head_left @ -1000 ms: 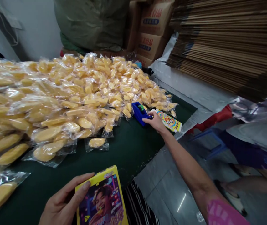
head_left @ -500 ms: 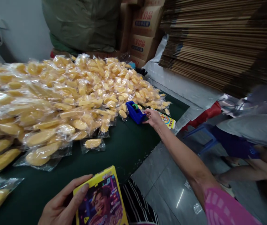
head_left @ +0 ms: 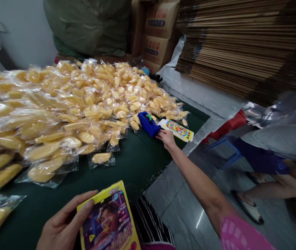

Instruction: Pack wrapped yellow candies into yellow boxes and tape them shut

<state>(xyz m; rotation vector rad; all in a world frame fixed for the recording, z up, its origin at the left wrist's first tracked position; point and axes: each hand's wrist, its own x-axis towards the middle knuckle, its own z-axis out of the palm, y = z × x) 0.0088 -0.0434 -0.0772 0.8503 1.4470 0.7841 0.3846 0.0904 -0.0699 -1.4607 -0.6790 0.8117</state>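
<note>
Trainee: Where is the tape dispenser (head_left: 148,125)?
Technician: On the dark green tabletop (head_left: 142,156), at the near edge of the pile of bagged yellow pieces (head_left: 98,93). It is a blue desk unit with a green-cored tape roll (head_left: 149,117).

Trainee: Which hand is nearer to it?
Technician: The right hand (head_left: 166,139). The arm is extended, and the fingertips are at the dispenser's near right end. The left hand (head_left: 63,222) is well apart from it, low in the view.

Trainee: Specify the alignment.
Technician: The dispenser lies to the left of the right hand and slightly beyond it. Its long axis runs obliquely, from far left to near right, so the near end faces the fingers. The roll sits toward the far end.

Trainee: State the condition of each hand.
Technician: Right: thumb and fingers are drawn close together. Whether they pinch a strip of tape cannot be determined; any film is too fine to see. Left: gripping the yellow printed box (head_left: 108,222) by its left side, thumb on the front panel. The box is tilted, with the printed panel toward the wearer.

Trainee: Any adjacent items?
Technician: Flat printed cards (head_left: 180,130), yellow and white, lie just beyond the right hand, beside the dispenser.
</note>
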